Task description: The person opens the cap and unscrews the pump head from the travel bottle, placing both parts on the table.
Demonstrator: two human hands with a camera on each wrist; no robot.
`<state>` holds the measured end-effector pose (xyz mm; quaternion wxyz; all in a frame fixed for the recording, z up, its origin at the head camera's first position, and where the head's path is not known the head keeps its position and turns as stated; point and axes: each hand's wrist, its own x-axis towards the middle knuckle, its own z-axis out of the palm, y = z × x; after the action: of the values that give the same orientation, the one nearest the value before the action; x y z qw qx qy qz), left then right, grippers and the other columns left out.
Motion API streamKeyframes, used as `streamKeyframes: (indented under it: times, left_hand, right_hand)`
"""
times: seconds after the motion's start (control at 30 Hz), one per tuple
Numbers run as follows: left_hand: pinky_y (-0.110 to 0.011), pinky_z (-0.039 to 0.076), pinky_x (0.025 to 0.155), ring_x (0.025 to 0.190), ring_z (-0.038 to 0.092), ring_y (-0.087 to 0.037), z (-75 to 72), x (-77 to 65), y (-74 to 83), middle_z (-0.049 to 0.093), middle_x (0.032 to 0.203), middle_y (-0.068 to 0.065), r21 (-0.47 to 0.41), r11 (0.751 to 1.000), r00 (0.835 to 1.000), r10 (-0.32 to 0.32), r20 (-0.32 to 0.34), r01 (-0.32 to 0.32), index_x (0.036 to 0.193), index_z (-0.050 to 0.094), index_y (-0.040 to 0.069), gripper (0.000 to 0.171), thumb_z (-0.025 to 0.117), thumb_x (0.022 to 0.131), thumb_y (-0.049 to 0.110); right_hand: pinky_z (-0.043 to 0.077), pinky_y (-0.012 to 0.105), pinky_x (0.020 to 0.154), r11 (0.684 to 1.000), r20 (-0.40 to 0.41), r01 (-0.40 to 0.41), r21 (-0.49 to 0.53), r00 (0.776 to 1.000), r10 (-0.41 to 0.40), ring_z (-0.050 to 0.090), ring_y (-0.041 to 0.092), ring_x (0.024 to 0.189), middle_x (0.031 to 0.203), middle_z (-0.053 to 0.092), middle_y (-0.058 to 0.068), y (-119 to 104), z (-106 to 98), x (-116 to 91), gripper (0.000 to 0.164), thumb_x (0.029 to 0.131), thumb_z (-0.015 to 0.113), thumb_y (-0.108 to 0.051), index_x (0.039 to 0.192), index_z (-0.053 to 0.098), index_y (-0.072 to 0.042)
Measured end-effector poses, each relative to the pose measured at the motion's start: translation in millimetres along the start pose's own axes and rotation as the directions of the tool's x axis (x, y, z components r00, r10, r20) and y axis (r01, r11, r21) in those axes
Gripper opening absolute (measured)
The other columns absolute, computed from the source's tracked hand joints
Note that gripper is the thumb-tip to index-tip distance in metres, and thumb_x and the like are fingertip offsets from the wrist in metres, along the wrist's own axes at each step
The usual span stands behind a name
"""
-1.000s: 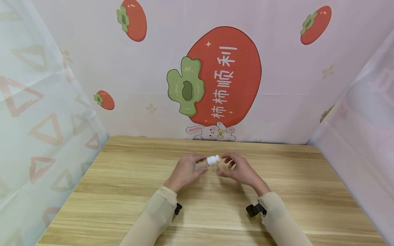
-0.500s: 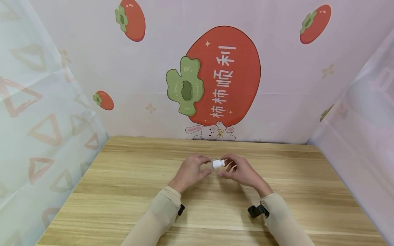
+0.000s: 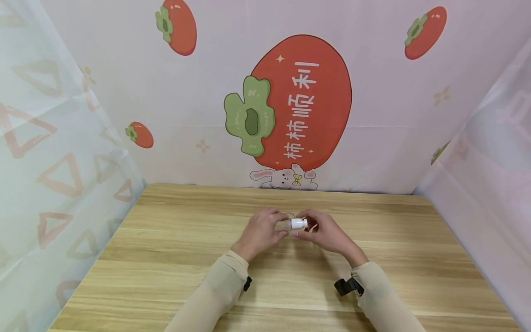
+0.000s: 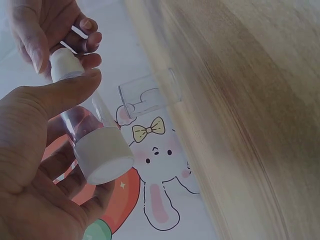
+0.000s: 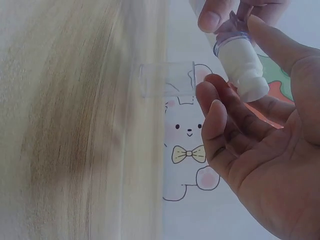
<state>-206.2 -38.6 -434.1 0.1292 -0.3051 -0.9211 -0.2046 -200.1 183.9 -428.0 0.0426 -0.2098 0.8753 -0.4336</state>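
My left hand (image 3: 260, 231) pinches a small clear spray bottle (image 4: 97, 107) between thumb and fingers. The bottle lies tilted, its white bottom (image 4: 104, 156) toward the left palm and its white pump top (image 5: 242, 67) pointing to the right. Around that top, the fingers and thumb of my right hand (image 3: 325, 230) curve loosely, with gaps showing in the right wrist view. Behind the bottle a clear cylindrical cap (image 4: 150, 95) stands on the table; in the head view it is mostly hidden by the hands and bottle.
The wooden table (image 3: 166, 258) ends at a back wall cloth (image 3: 199, 92) printed with persimmons and a rabbit. Side cloths (image 3: 45, 175) hang to the left and right. A black wrist camera (image 3: 347, 286) sits at the right cuff.
The left hand has brought the bottle rightward and slightly nearer, so its white top now sits between the right hand's fingers. The right hand has hardly moved.
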Motion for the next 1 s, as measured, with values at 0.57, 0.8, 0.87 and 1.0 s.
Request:
streamKeyframes:
  times: [0.57,0.8,0.87,1.0]
  left_hand:
    - [-0.042,0.055,0.090,0.102,0.066,-0.022,2.0,0.4,0.1,0.072,0.107,-0.003,-0.008,0.997,0.994,0.077,-0.073,-0.078,0.116,0.076,0.013,0.037,0.087,0.082,0.025]
    - [-0.042,0.054,0.091,0.104,0.066,-0.022,-2.5,2.4,2.8,0.073,0.109,-0.003,-0.059,0.997,0.999,0.040,-0.009,-0.040,0.119,0.076,0.012,0.038,0.086,0.084,0.026]
    - [-0.041,0.055,0.090,0.102,0.066,-0.021,-3.6,2.8,2.9,0.073,0.108,-0.002,-0.069,0.997,0.999,0.033,0.013,-0.032,0.119,0.075,0.012,0.038,0.085,0.085,0.027]
    - [-0.037,0.055,0.085,0.097,0.065,-0.018,-4.8,2.7,1.9,0.072,0.106,-0.001,-0.097,0.995,0.999,0.017,0.049,-0.013,0.121,0.074,0.012,0.039,0.082,0.087,0.029]
  right_hand:
    - [0.052,0.029,0.060,0.998,-0.075,0.011,0.055,0.997,-0.007,0.064,0.033,0.078,0.086,0.066,0.008,1,10,2,0.021,0.101,0.065,-0.032,0.107,0.066,-0.012]
    - [0.051,0.028,0.060,0.997,-0.096,0.050,0.050,0.994,-0.045,0.064,0.031,0.076,0.086,0.065,0.004,1,10,2,0.017,0.099,0.069,-0.024,0.107,0.066,-0.010]
    - [0.052,0.028,0.061,0.997,-0.106,0.067,0.039,0.992,-0.062,0.062,0.025,0.075,0.089,0.065,0.002,1,10,2,0.017,0.097,0.072,-0.021,0.107,0.066,-0.010]
    - [0.052,0.028,0.062,0.995,-0.116,0.097,0.020,0.989,-0.094,0.058,0.016,0.075,0.094,0.065,0.001,0,10,2,0.020,0.093,0.076,-0.017,0.108,0.066,-0.010]
